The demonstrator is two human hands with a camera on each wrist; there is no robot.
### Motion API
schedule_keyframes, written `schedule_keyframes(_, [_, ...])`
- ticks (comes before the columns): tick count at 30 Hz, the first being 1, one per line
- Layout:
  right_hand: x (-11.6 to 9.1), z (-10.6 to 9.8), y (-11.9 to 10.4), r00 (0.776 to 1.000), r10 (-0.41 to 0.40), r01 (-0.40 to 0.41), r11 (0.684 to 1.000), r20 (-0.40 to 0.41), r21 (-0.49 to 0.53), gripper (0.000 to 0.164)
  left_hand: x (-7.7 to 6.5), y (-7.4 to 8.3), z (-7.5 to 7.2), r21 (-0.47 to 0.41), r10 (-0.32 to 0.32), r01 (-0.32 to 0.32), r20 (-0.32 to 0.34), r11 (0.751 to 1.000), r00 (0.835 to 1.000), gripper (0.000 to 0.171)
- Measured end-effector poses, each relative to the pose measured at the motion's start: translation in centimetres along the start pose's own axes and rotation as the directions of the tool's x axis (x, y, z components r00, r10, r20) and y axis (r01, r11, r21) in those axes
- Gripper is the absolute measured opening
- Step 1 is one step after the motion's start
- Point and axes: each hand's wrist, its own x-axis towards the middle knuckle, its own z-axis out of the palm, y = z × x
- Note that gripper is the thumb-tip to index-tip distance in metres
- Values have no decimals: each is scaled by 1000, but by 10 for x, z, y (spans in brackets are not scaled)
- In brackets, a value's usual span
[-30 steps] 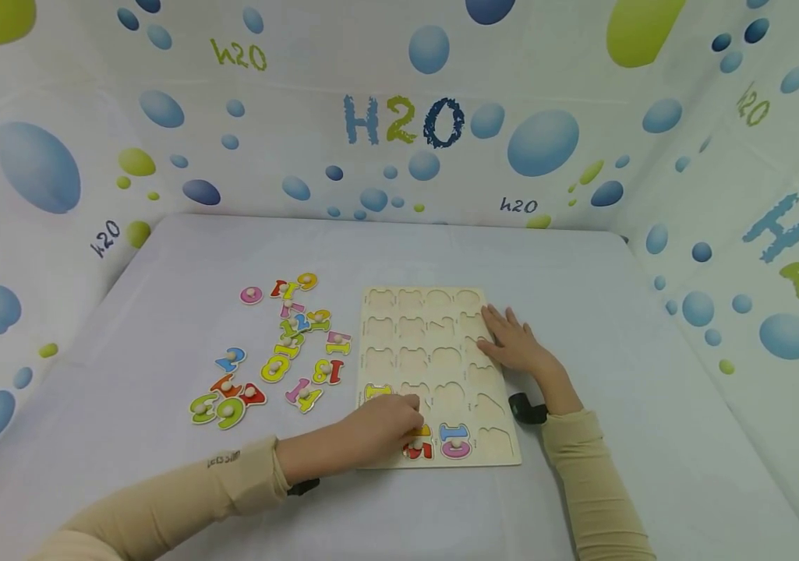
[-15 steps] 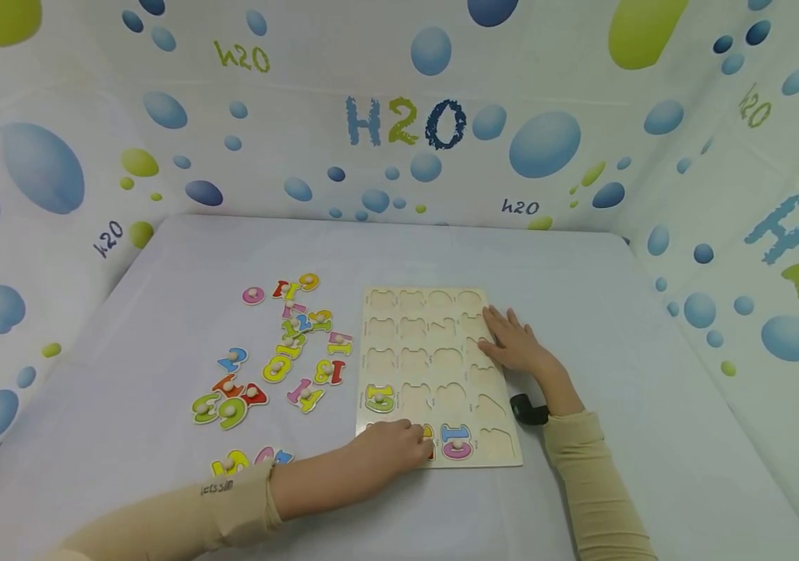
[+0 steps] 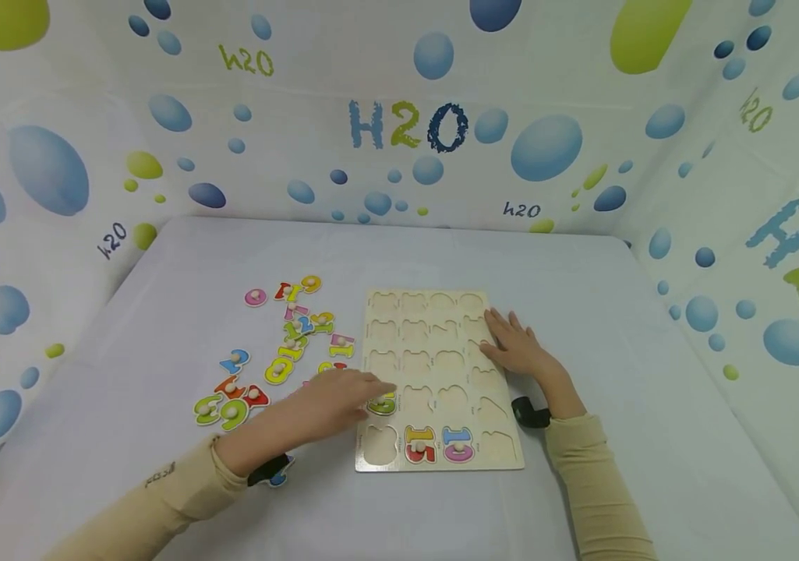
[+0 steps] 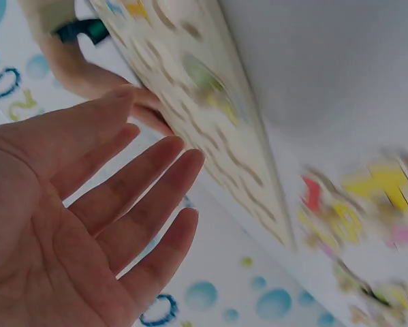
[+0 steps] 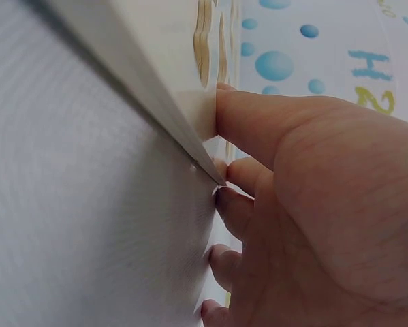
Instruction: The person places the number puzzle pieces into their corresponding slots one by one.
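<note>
In the head view a pale wooden number-puzzle board (image 3: pixel 436 419) lies on the white table. My left hand (image 3: pixel 334 403) hovers over its left edge, fingers extended, and partly covers a green and yellow number piece (image 3: pixel 382 407) in the board. The left wrist view shows that palm holding nothing. In the front row sit a yellow and red 15 piece (image 3: pixel 420 446) and a blue and pink 10 piece (image 3: pixel 458 447). My right hand (image 3: pixel 521 351) rests at the board's right edge; in the right wrist view its thumb (image 5: pixel 251 122) lies on the board and the other fingertips reach the tabletop.
Several loose number pieces with knobs lie left of the board, among them a blue 2 (image 3: pixel 235 361), a green piece (image 3: pixel 234 414) and a pink 0 (image 3: pixel 256 297). Others are partly hidden under my left forearm. A bubble-patterned cloth (image 3: pixel 287 93) stands behind the table.
My left hand has lifted off the 15 piece and moved left and away from me, uncovering that piece and the front-left recess. The right hand has stayed at the board's edge.
</note>
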Motion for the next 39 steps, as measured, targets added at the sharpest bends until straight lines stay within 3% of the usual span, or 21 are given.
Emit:
schedule_keyframes(4, [-1, -1, -1, 1000, 5, -5, 1000, -5, 8, 66, 2, -26, -8, 64, -109, 110, -19, 992, 994, 43])
schedule_keyframes(8, [-1, -1, -1, 1000, 3, -3, 1000, -5, 3, 66, 6, -46, -8, 109, -204, 200, 27, 974, 979, 41])
schedule_keyframes(16, [-3, -2, -3, 1000, -7, 7, 1000, -12, 7, 65, 17, -71, 1, 30, -247, 245, 110, 969, 963, 39])
schedule_keyframes(20, [-3, -2, -2, 1000, -6, 6, 1000, -15, 10, 64, 21, -76, 0, -56, -268, 280, 160, 958, 950, 36])
schedule_keyframes(25, [-3, -1, -1, 1000, -6, 6, 1000, -16, 12, 65, 22, -81, -2, -95, -261, 280, 176, 955, 949, 34])
schedule_keyframes(39, [-2, 1, 0, 1000, -10, 10, 1000, -18, 13, 66, 7, -73, -3, -14, -276, 277, 55, 961, 960, 32])
